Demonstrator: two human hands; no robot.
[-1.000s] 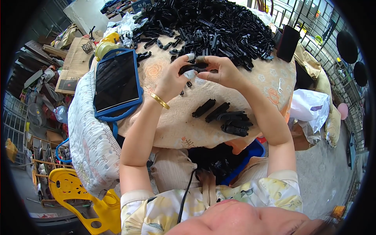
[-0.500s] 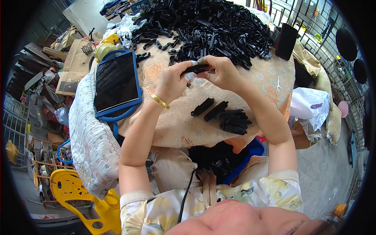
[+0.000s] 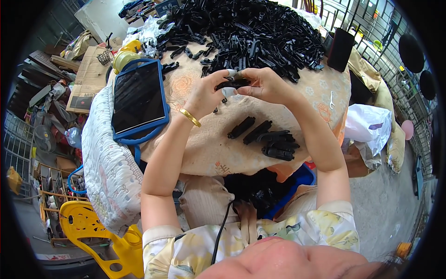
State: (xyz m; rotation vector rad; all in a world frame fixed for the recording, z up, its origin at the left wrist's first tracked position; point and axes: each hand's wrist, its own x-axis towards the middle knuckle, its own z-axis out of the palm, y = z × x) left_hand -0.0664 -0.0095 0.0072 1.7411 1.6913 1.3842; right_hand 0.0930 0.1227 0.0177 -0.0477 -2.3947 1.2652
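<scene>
A slim, glossy black plastic part (image 3: 236,84), elongated and partly hidden by my fingers, lies pinched between my left hand (image 3: 204,95) and right hand (image 3: 272,86), to the right of the blue-framed tablet (image 3: 139,97). Right of this tablet, the peach floral tablecloth (image 3: 204,146) bears a heap of black parts (image 3: 251,39); below-left of it stands a yellow plastic chair (image 3: 126,249).

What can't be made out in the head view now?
Head: much of the black part, hidden by the left hand and right hand.
Head: the far end of the black pile, cut off by the picture's upper edge.
Head: the far side of the blue bin, hidden by the tablecloth.
</scene>
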